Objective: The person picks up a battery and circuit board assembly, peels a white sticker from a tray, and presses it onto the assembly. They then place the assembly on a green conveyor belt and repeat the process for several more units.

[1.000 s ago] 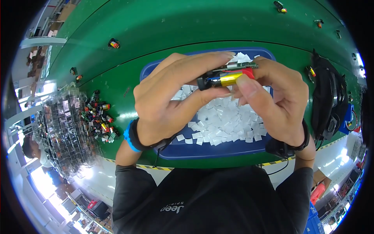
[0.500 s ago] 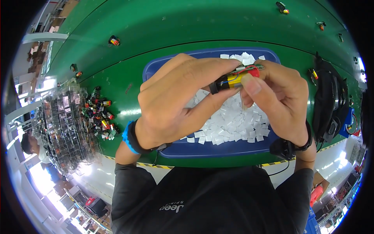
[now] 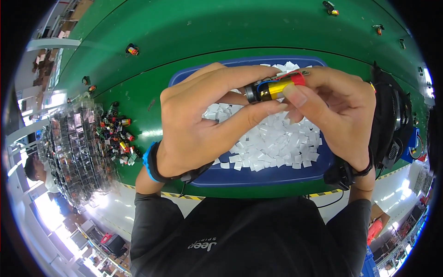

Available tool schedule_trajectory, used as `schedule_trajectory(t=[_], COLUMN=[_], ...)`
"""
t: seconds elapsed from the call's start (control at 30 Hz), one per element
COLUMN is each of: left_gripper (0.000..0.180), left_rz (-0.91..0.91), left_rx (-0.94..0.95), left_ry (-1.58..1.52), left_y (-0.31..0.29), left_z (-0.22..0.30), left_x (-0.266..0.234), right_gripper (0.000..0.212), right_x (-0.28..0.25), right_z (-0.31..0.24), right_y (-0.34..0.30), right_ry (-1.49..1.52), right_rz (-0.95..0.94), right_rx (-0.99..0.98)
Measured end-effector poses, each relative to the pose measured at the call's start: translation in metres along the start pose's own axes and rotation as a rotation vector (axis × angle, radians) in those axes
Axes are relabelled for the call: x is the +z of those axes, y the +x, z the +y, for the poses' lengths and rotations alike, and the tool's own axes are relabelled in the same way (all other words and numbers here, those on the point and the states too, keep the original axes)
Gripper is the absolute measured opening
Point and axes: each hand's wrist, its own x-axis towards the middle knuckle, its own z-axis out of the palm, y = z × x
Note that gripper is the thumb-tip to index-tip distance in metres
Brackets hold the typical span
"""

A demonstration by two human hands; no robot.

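Observation:
Above the tub I hold a small battery assembly, a yellow-wrapped cylinder with a black round end at the left and a red end at the right. Thin red and blue wires run along it, beside a small circuit board partly hidden by fingers. My left hand is closed round it, index finger above and thumb below. At the red end, my right hand pinches it between thumb and fingers. Below lies a blue tub of many small white square pieces.
On the green table, a pile of similar battery assemblies lies left, beside stacked clear plastic trays. Single assemblies are scattered farther off. A black bag stands at the right. Another person is at far left.
The battery assembly has shifted slightly left and turned, showing more of its black end and yellow side. My left thumb has slid lower along it; my right hand has moved slightly right.

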Motion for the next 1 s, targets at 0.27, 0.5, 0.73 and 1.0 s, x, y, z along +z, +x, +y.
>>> schedule_trajectory(t=[0.27,0.5,0.73,1.0], left_gripper=[0.041,0.034,0.036,0.034], left_rz=[0.034,-0.045,-0.084,-0.107], left_rx=[0.537,-0.332,-0.371,-0.297], left_ry=[0.507,-0.646,-0.718,-0.589], left_y=[0.005,0.01,0.002,-0.005], left_z=[-0.015,-0.002,0.0,0.003], left_x=[-0.008,-0.003,0.006,0.008], right_gripper=[0.014,0.022,0.035,0.031], right_x=[0.006,0.0,0.007,0.007], right_z=[0.001,0.002,0.005,0.01], right_y=[-0.004,0.0,-0.001,0.0], right_ry=[0.021,-0.206,-0.629,-0.672], right_rz=[0.021,0.081,0.164,0.187], right_rx=[0.001,-0.286,-0.672,-0.759])
